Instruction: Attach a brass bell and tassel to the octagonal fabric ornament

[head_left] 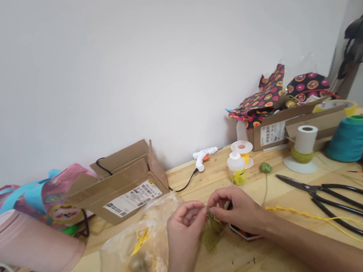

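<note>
Just above the table, my left hand [187,226] pinches the top of an olive-green tassel [213,235] between thumb and fingertips. My right hand [238,210] closes on the same top from the other side, and the fingertips nearly meet there. The tassel's threads hang down loose below the fingers. What the fingertips do with the top is too small to make out. Beneath my right hand lies a dark flat piece with a pale edge [250,234], mostly covered. A yellow cord [294,211] runs out from beside my right wrist.
Big black-handled scissors [339,202] lie at the right, near a teal thread cone [351,139] and a white spool [303,145]. A glue bottle [237,171] and a glue gun [202,158] stand behind. To the left are a plastic bag [119,262], a carton [125,196] and a pink tumbler [28,243].
</note>
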### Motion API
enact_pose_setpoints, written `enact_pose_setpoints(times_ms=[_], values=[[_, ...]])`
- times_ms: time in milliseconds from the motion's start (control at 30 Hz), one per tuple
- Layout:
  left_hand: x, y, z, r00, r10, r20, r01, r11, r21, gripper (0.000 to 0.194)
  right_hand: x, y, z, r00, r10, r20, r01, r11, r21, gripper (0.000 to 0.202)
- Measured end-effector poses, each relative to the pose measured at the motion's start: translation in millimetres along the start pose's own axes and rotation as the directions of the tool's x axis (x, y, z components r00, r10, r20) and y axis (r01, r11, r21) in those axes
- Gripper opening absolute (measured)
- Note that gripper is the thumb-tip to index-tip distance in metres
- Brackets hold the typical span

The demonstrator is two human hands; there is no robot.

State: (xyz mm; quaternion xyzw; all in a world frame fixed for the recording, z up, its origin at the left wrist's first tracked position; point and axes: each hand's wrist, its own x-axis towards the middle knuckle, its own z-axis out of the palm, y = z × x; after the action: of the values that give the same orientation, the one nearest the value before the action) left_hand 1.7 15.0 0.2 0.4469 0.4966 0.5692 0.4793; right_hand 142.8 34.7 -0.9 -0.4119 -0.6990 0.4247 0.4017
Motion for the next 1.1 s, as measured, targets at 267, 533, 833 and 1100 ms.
enact_pose_setpoints(times_ms=[267,533,833,1100], values=[[0,2,1.5,0.999,-0.022,-0.034,0.022,1.0,-0.017,0.015,-2,-6,-1,0.994,-0.072,-0.077,0.053,0.974,-0.221,0.01],[0,1,1.0,0.998,-0.014,-0.055,0.013,1.0,-0.018,0.014,-9,-15,1,0.962,-0.271,0.03,0.244,0.807,-0.538,0.009],[-1,7,2.2,0.997,-0.024,-0.07,0.025,1.0,0.011,0.018,-3,-7,0,0.988,-0.103,-0.114,0.071,0.964,-0.256,0.013],[-3,5,3.3,0.999,-0.038,-0.02,0.037,0.999,-0.033,0.016,0,-2,3,0.998,0.053,-0.041,-0.053,0.998,0.018,0.012]])
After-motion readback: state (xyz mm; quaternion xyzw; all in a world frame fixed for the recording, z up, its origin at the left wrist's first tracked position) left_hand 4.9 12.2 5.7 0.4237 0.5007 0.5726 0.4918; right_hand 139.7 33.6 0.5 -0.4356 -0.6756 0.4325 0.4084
